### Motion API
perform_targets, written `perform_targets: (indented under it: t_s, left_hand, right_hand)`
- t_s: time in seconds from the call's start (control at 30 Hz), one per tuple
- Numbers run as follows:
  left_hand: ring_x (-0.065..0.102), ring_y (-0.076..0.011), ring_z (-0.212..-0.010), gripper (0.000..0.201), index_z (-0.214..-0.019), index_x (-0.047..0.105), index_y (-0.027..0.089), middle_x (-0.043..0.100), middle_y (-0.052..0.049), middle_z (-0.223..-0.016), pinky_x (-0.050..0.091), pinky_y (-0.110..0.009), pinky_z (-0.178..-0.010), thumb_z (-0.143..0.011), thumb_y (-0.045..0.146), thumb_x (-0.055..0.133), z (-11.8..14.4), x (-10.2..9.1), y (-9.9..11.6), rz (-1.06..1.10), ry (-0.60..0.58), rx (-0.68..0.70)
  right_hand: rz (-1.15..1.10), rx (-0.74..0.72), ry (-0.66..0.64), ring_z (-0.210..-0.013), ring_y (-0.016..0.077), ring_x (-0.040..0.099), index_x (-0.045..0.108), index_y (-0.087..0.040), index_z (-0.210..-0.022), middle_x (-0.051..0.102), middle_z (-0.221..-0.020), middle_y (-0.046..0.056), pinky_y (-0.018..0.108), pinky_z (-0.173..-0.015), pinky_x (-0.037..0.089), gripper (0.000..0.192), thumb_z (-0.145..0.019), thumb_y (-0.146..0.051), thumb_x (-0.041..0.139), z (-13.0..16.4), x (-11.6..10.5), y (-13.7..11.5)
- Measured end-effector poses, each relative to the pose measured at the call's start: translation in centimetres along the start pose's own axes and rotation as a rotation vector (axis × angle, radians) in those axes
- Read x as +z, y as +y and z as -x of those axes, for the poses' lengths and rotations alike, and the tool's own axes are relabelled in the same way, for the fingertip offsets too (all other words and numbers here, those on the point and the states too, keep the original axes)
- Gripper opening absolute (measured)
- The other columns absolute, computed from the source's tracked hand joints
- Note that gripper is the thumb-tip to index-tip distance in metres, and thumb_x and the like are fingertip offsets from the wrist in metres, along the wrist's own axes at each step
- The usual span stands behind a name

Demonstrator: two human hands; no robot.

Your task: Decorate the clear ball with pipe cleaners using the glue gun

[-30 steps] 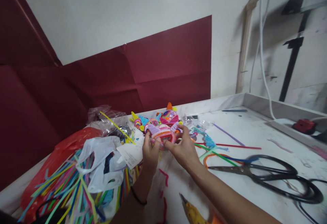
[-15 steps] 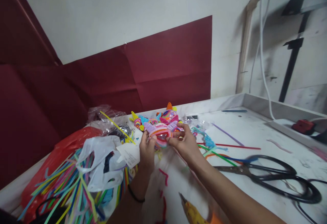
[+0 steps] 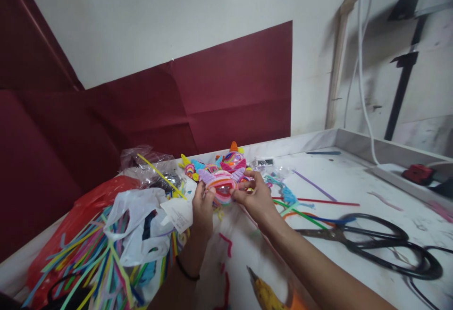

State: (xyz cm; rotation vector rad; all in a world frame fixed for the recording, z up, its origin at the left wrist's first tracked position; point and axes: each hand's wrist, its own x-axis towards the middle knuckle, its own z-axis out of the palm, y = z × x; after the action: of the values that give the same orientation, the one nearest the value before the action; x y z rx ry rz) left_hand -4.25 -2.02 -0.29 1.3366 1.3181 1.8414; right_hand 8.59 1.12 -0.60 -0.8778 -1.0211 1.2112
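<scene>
Between my hands is a round pipe-cleaner craft (image 3: 222, 181) in pink, orange and white, with a shiny clear red middle and lilac pointed pieces on top. My left hand (image 3: 204, 205) grips its left edge, thumb in front. On its right edge my right hand (image 3: 255, 194) pinches with thumb and fingers. Right behind it sit several other colourful pipe-cleaner pieces (image 3: 235, 156), partly hidden by the held one. A yellow glue gun (image 3: 265, 293) lies below my hands, its nozzle pointing up and left. Short red pipe-cleaner bits (image 3: 226, 244) lie on the table nearby.
Large black scissors (image 3: 354, 239) lie at right beside loose pipe cleaners (image 3: 318, 201). To the left, a pile of pipe cleaners (image 3: 95, 263) spills by a white plastic bag (image 3: 136, 206) and a red bag (image 3: 85, 206). A power strip (image 3: 385, 171) sits near the right rim.
Both hands keep the same hold on the craft, which stays in nearly the same place. The whole view has shifted very slightly.
</scene>
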Motion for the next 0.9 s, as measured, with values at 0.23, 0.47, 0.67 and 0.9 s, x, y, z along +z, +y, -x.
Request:
perform_targets:
  t_s: [0.23, 0.47, 0.67, 0.9]
  left_hand:
    - [0.066, -0.0258, -0.097, 0.03, -0.104, 0.067, 0.019, 0.072, -0.007, -0.098, 0.053, -0.034, -0.083, -0.082, 0.038, 0.06, 0.0, -0.2, -0.4, 0.013, -0.006, 0.008]
    - [0.067, -0.026, -0.098, 0.037, -0.111, 0.066, 0.018, 0.073, -0.008, -0.106, 0.053, -0.036, -0.087, -0.082, 0.039, 0.059, -0.1, -0.1, -0.2, -0.003, -0.024, 0.025]
    - [0.066, -0.0265, -0.104, 0.038, -0.115, 0.066, 0.018, 0.072, -0.009, -0.111, 0.053, -0.036, -0.091, -0.082, 0.036, 0.061, -0.1, -0.2, -0.9, 0.032, -0.033, -0.003]
    - [0.067, -0.0261, -0.1, 0.04, -0.113, 0.067, 0.017, 0.073, -0.007, -0.104, 0.054, -0.035, -0.086, -0.079, 0.036, 0.063, -0.2, -0.2, -1.0, 0.041, -0.015, -0.02]
  right_hand:
    - [0.073, 0.031, 0.004, -0.06, 0.0188, 0.061, 0.051, -0.021, -0.109, 0.062, -0.071, -0.005, 0.033, -0.057, 0.05, 0.064, -0.053, -0.04, 0.075, -0.3, -0.5, -0.6]
    - [0.006, 0.072, 0.009, -0.059, 0.0184, 0.062, 0.051, -0.021, -0.107, 0.063, -0.069, -0.006, 0.031, -0.055, 0.05, 0.064, -0.052, -0.038, 0.078, -0.5, -0.4, -0.1]
    - [0.005, 0.087, 0.01, -0.059, 0.0177, 0.06, 0.05, -0.022, -0.105, 0.06, -0.064, -0.007, 0.03, -0.054, 0.049, 0.064, -0.052, -0.038, 0.081, -0.5, -0.7, -0.3]
    - [-0.046, 0.119, -0.003, -0.057, 0.0155, 0.058, 0.049, -0.022, -0.104, 0.058, -0.062, -0.009, 0.028, -0.054, 0.048, 0.064, -0.051, -0.034, 0.083, -0.6, -0.8, -0.3]
